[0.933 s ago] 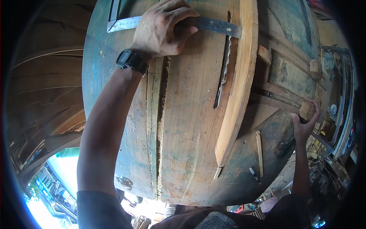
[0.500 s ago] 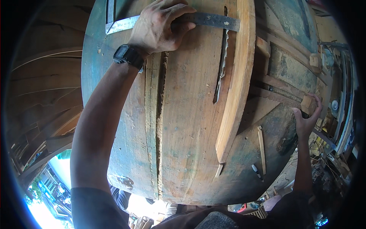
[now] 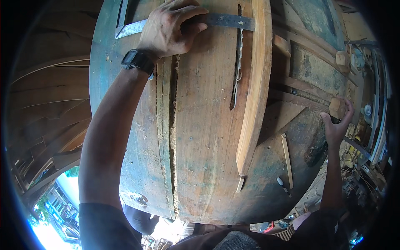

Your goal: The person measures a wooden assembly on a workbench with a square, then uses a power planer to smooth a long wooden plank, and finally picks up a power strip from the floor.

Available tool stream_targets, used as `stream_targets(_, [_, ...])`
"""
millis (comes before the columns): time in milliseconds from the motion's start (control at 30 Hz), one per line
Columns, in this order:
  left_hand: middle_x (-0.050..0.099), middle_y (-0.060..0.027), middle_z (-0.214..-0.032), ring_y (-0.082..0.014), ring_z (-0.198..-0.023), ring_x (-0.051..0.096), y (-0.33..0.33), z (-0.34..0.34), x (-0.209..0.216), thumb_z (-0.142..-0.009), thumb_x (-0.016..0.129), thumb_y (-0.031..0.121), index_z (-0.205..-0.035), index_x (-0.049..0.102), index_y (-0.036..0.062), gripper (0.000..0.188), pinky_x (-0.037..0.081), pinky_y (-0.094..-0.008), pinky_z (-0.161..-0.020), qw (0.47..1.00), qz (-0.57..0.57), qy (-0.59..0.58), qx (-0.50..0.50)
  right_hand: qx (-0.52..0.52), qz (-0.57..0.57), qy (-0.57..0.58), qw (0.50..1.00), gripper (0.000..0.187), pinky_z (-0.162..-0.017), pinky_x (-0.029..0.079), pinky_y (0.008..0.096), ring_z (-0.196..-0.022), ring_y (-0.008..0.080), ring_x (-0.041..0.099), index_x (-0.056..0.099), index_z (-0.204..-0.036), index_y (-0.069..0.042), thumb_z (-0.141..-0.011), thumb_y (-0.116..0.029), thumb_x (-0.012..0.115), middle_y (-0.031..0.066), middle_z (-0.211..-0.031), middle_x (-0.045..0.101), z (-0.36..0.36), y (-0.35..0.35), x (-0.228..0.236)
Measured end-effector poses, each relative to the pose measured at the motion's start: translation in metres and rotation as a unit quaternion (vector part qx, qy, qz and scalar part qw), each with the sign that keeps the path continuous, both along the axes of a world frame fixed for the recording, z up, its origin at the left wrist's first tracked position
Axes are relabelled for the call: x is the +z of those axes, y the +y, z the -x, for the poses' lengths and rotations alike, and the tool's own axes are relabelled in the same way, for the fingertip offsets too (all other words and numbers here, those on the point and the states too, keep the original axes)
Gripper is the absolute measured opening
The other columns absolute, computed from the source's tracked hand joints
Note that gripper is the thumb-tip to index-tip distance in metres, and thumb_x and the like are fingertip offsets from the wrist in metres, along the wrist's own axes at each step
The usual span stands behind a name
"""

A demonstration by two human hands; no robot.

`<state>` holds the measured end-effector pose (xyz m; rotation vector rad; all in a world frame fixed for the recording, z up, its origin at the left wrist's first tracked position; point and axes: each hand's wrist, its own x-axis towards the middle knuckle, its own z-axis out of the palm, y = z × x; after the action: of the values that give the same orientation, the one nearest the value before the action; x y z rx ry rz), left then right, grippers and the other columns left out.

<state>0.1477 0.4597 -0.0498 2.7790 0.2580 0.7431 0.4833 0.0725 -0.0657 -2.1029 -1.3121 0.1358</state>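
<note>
My left hand (image 3: pixel 171 29) is closed around the long blade of a metal carpenter's square (image 3: pixel 227 21) at the far side of the wooden bench top (image 3: pixel 204 137). The blade's right end meets the side of a long pale wooden board (image 3: pixel 255 87), and its corner lies to the left of my wrist. At the right edge of the bench, my right hand (image 3: pixel 336 127) has thumb and fingers around a small wooden block (image 3: pixel 337 107) at the end of a wooden bar. Part of my left fingers' grip is hidden by the hand itself.
A narrow slot (image 3: pixel 238 62) and a long groove (image 3: pixel 173 125) run along the bench top. A thin wooden stick (image 3: pixel 287 160), a white-capped marker (image 3: pixel 280 182) and a small wood strip (image 3: pixel 240 184) lie near its front right. Curved dark boards (image 3: pixel 50 91) stand at left.
The view has shifted slightly, so the bench, board and square appear a little further left. Both hands keep their grips, with no clear movement of the square against the board.
</note>
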Motion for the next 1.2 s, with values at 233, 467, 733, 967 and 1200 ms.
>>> stream_targets(233, [0.068,-0.0121,-0.1,-0.0307,-0.091,0.065,0.0,-0.001,-0.006,-0.079,0.076,0.017,-0.106,0.07,0.0042,0.03,0.053,-0.0392,-0.08,0.998,-0.053,-0.025,0.003,-0.009,-0.003,0.004,1.0,0.079,-0.11,0.034,0.0393,-0.124,0.0248,0.047,0.039,-0.138,-0.005,-0.073,-0.017,0.083,0.0105,-0.132,0.047,0.001,0.002,0.0])
stream_targets(467, [0.067,-0.0074,-0.098,-0.0283,-0.092,0.065,0.002,0.001,-0.013,-0.076,0.078,0.019,-0.102,0.072,0.0065,0.03,0.055,-0.0392,-0.08,0.998,-0.042,-0.025,0.027,-0.004,-0.008,0.008,1.0,0.081,-0.111,0.034,0.0412,-0.125,0.0263,0.047,0.038,-0.137,-0.003,-0.068,-0.011,0.08,0.0112,-0.131,0.048,0.002,0.003,0.002])
stream_targets(733, [0.066,-0.0077,-0.096,-0.0273,-0.088,0.065,0.002,0.0,-0.008,-0.073,0.079,0.016,-0.103,0.071,0.005,0.033,0.055,-0.0381,-0.076,0.999,-0.023,-0.009,0.028,-0.01,0.01,0.002,1.0,0.083,-0.112,0.034,0.0415,-0.126,0.0276,0.046,0.036,-0.137,-0.003,-0.066,-0.01,0.079,0.0131,-0.132,0.048,0.0,0.0,0.0])
stream_targets(967, [0.066,-0.0078,-0.095,-0.0264,-0.085,0.064,0.003,-0.001,-0.006,-0.071,0.079,0.016,-0.104,0.071,0.0051,0.035,0.054,-0.038,-0.073,1.0,-0.007,0.005,0.028,-0.009,0.013,0.03,0.999,0.084,-0.112,0.034,0.0431,-0.126,0.0293,0.046,0.035,-0.138,-0.003,-0.065,-0.008,0.076,0.0148,-0.133,0.047,0.001,0.0,0.003])
stream_targets(1200, [0.067,-0.0087,-0.098,-0.0269,-0.085,0.065,0.004,0.001,-0.007,-0.069,0.079,0.017,-0.105,0.071,0.0049,0.038,0.055,-0.0381,-0.073,1.0,0.002,0.005,0.025,0.008,0.021,0.019,1.0,0.086,-0.112,0.035,0.0441,-0.125,0.0293,0.046,0.032,-0.138,-0.003,-0.064,-0.009,0.075,0.0148,-0.134,0.046,-0.003,-0.002,0.0])
